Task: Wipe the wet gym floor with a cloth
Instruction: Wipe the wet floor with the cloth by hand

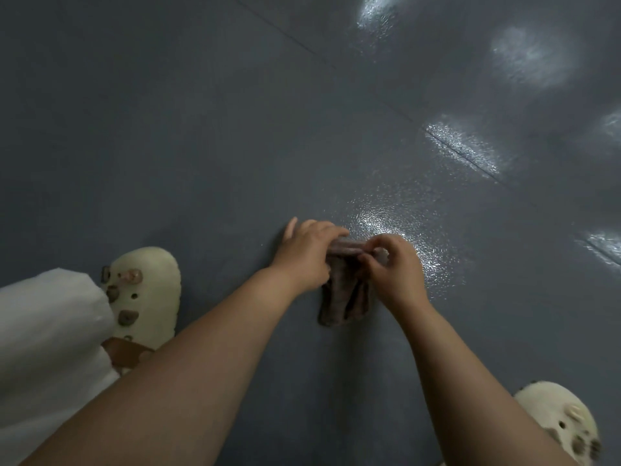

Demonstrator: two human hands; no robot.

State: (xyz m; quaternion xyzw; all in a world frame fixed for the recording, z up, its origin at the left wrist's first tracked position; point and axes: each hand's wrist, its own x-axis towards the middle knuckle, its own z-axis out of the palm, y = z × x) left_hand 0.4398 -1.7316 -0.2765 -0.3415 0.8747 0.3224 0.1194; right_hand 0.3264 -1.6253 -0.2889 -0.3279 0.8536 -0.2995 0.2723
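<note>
The wiping looks barely begun, or is paused while the cloth is readied. The left hand [307, 255] has its fingers curled over the top edge of the brown cloth [342, 297], and the right hand [395, 267] pinches the same edge just beside it. Both grips are closed on the cloth, which hangs bunched between them with its lower end at or close to the floor [201, 129]. I cannot tell if it touches. My guess is that the person is folding or gathering the cloth before a stroke, not rubbing with it.

To the left, the floor reads as matt and dark, with no sheen, so that part may be dry or never wet. Just right of the hands lies a shiny patch [403, 230], and further right and beyond are several more bright patches; some may be lamp glare. If they are water, most of the work is left.

The floor is dark grey and finely grained, with thin seams crossing it. A pale clog [148, 290] stands at the left, another clog [564, 422] at the lower right.
</note>
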